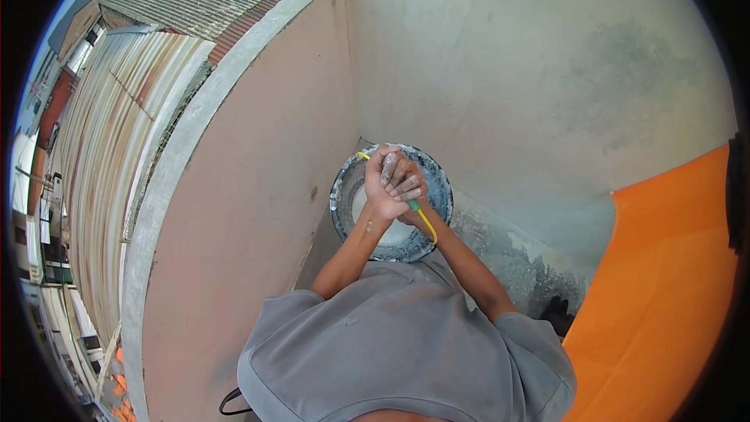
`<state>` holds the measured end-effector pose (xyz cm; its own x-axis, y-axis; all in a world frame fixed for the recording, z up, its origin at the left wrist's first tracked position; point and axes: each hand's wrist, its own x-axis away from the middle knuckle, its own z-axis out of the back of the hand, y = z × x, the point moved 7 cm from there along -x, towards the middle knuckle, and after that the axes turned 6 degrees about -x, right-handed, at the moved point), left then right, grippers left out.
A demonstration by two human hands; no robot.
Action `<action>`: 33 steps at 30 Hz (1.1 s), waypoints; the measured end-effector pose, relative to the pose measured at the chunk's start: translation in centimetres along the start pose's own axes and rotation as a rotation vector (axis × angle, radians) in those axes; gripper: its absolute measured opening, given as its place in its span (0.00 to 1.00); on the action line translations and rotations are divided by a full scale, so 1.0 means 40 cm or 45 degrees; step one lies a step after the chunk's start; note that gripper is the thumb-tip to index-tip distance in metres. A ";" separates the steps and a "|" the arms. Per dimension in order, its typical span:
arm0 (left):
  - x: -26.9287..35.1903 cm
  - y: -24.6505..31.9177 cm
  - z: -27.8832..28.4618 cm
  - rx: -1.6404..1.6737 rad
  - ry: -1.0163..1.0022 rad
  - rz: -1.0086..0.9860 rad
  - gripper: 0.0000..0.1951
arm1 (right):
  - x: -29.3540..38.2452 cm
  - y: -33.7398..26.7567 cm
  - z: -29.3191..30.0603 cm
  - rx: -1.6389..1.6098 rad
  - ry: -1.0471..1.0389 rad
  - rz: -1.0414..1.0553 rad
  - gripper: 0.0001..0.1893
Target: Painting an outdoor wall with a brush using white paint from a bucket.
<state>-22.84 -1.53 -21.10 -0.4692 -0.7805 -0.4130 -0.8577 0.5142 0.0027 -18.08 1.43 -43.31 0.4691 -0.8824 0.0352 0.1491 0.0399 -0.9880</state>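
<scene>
Just beyond my chest, a black bucket point(341, 233) smeared with white holds a white liquid point(394, 235). Over its mouth my two hands are pressed together, spattered with white. The yellow bucket handle point(429, 227) with a green grip point(414, 205) runs into the clasp from both sides. My left hand point(381, 187) is closed around it, palm side partly up. Most of my right hand point(413, 215) lies hidden under the left, so its hold cannot be made out. The handle crosses above my right wrist.
A pinkish low wall point(246, 187) rises on the left, with corrugated roofs point(117, 146) beyond it. Ahead stands a stained plaster wall point(498, 70). An orange sheet point(656, 281) hangs at the right. A dark object point(556, 313) rests on the stained floor point(510, 258).
</scene>
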 end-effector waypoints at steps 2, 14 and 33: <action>-0.007 -0.011 -0.002 0.009 -0.012 0.035 0.31 | 0.008 -0.052 0.008 0.036 0.018 0.069 0.09; 0.007 -0.016 -0.004 -0.082 -0.033 -0.053 0.31 | 0.190 -0.262 0.135 0.525 0.193 0.285 0.14; -0.002 -0.030 -0.001 -0.090 0.006 -0.141 0.30 | 0.328 -0.260 0.281 0.606 0.633 0.089 0.08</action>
<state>-21.78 -2.09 -21.02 -0.3717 -0.8327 -0.4103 -0.9169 0.3986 0.0217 -3.69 -5.28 -30.90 0.0535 -0.9758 -0.2120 0.5523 0.2058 -0.8078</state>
